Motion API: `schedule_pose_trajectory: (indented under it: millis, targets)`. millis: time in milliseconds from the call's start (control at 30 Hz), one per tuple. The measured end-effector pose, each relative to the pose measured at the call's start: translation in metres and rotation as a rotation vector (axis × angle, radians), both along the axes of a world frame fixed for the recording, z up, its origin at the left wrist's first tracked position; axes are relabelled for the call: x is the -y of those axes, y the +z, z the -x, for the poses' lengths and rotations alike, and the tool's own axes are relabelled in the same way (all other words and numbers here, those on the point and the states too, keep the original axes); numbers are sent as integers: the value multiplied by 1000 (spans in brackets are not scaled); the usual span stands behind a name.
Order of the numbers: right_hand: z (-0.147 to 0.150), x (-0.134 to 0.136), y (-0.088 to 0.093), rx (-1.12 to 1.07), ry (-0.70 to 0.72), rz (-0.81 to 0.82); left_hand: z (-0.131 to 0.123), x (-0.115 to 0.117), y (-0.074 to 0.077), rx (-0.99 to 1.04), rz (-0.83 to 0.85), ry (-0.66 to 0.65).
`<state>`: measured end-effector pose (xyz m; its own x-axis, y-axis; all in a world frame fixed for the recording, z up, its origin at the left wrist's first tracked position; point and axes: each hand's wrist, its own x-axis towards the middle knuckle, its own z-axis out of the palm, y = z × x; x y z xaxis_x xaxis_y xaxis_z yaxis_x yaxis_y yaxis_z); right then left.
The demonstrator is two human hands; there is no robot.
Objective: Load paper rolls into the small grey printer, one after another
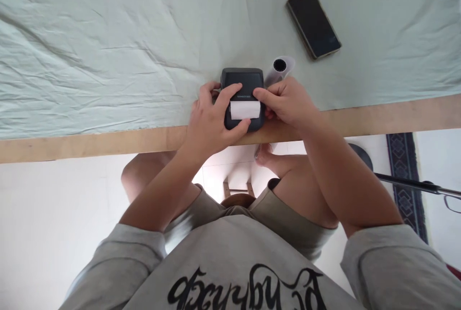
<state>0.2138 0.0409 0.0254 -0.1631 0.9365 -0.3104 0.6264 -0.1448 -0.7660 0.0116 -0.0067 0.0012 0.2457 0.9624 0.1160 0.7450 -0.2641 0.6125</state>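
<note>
A small dark portable printer (242, 84) sits at the table's near edge, with a strip of white paper (245, 109) showing at its front. My left hand (212, 120) wraps round its left side, thumb under the paper and forefinger on top. My right hand (288, 101) grips its right side, fingers curled, forefinger pressing near the paper. A white paper roll (280, 68) lies just behind my right hand, touching the printer's right side.
A black phone (313, 24) lies face up at the back right on the pale green cloth (108, 50). The table's wooden edge (72, 144) runs across. Below are my knees, a stool and a patterned rug (405, 175).
</note>
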Motion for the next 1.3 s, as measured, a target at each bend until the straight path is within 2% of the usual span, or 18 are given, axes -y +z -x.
schedule_pose_trajectory:
  millis: [200,333,433,833,1067,1300]
  targets:
    - [-5,0,-10,-160,0,-32,9,0,-3,45,4,-35]
    - [-5,-2,-6,-157,-16,69,15,-2,-3,8,19,-100]
    - [-6,0,-2,-154,-5,83,18,-2,-3,-30,30,-126]
    - [-13,6,-11,-211,86,-39,18,7,-10,-161,-21,-56]
    - [-13,8,-17,-129,153,-160,24,6,-14,-141,-45,-62]
    - [-13,8,-16,-36,202,-169,22,4,-10,-113,-62,-13]
